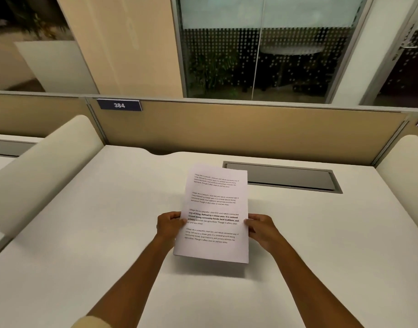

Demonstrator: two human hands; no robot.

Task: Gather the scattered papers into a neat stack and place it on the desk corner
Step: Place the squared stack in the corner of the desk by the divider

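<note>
A stack of white printed papers is held above the middle of the white desk, its edges aligned, its shadow falling on the desk just below. My left hand grips the stack's left edge with the thumb on top. My right hand grips its right edge the same way. The top sheet shows several short paragraphs of text. No other loose sheets are visible on the desk.
A grey cable hatch is set into the desk behind the stack on the right. A tan partition with a "384" plate backs the desk. Rounded cream dividers stand at the left and right sides.
</note>
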